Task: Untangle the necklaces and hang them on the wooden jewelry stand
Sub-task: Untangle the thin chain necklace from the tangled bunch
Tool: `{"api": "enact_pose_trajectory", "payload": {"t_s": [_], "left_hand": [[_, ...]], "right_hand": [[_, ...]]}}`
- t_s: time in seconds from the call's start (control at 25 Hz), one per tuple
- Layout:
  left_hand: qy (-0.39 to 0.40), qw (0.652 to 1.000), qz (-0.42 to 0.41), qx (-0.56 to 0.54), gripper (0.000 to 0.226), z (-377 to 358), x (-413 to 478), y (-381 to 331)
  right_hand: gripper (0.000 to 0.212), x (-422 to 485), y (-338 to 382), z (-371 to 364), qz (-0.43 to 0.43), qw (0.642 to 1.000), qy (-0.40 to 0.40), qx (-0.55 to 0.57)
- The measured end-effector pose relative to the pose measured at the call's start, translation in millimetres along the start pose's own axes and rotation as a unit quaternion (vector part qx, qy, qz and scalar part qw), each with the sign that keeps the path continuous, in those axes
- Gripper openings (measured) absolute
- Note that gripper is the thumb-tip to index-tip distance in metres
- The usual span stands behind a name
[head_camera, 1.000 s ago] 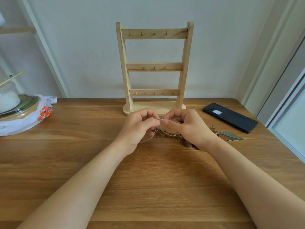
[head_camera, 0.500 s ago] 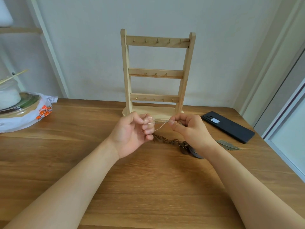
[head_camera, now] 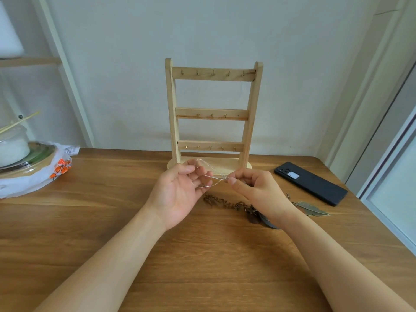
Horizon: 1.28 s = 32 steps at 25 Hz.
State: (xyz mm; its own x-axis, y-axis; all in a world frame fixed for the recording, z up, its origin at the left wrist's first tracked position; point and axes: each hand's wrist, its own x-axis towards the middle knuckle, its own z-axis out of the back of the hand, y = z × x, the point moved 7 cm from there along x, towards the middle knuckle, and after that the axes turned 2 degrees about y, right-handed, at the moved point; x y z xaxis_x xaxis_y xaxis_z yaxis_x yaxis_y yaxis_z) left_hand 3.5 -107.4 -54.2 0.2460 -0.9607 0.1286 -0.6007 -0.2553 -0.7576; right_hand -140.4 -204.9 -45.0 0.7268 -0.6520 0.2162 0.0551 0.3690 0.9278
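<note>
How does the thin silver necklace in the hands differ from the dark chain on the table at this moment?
The silver necklace is fine and pale; the dark chain is thicker and bronze-brown. The silver necklace is held up as a loop between the left hand and the right hand; the dark chain lies on the table, partly hidden behind the right wrist. Neither hangs on the wooden stand yet.
</note>
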Motion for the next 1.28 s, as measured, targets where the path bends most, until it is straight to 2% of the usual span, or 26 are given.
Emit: {"api": "enact_pose_trajectory", "payload": {"t_s": [0.12, 0.36, 0.44, 0.56, 0.64, 0.72, 0.8, 0.92, 1.0, 1.08, 1.28], "left_hand": [[0.006, 1.0, 0.012, 0.014, 0.041, -3, -2, -1], [-0.005, 0.992, 0.051, 0.113, 0.047, -6, -4, 6], [-0.025, 0.983, 0.043, 0.175, 0.052, -2, -4, 4], [-0.112, 0.965, -0.002, 0.238, 0.038, 10, -4, -4], [-0.176, 0.935, -0.034, 0.305, 0.02, 17, -7, -10], [-0.198, 0.91, -0.048, 0.362, 0.006, 19, -9, -13], [-0.187, 0.904, -0.039, 0.383, 0.012, 14, -10, -13], [-0.157, 0.885, -0.001, 0.439, 0.04, 6, -11, -10], [-0.16, 0.884, 0.013, 0.439, 0.052, 7, -11, -9], [-0.168, 0.89, 0.007, 0.423, 0.055, 9, -12, -11], [-0.189, 0.897, -0.029, 0.399, 0.045, 13, -9, -14]], "right_hand": [[0.011, 1, -2, -2, -0.006, 1.0, 0.01, 0.003], [0.009, -4, 6, -13, 0.016, 0.999, 0.04, -0.005], [0.01, -4, 8, -12, 0.021, 0.999, 0.033, -0.017], [0.007, -1, 5, -7, 0.023, 0.999, 0.022, -0.024], [0.007, -1, 3, -6, 0.021, 0.999, 0.015, -0.034], [0.007, -2, 3, -7, 0.021, 0.999, 0.01, -0.035], [0.007, -1, 2, -6, 0.021, 0.999, 0.0, -0.035], [0.008, 0, 2, -2, 0.02, 0.999, -0.015, -0.03], [0.008, 0, 1, 2, 0.014, 0.999, -0.032, -0.018], [0.008, -1, 2, 5, 0.01, 0.999, -0.047, -0.012], [0.01, -2, 4, 3, 0.01, 0.999, -0.042, -0.025]]}}
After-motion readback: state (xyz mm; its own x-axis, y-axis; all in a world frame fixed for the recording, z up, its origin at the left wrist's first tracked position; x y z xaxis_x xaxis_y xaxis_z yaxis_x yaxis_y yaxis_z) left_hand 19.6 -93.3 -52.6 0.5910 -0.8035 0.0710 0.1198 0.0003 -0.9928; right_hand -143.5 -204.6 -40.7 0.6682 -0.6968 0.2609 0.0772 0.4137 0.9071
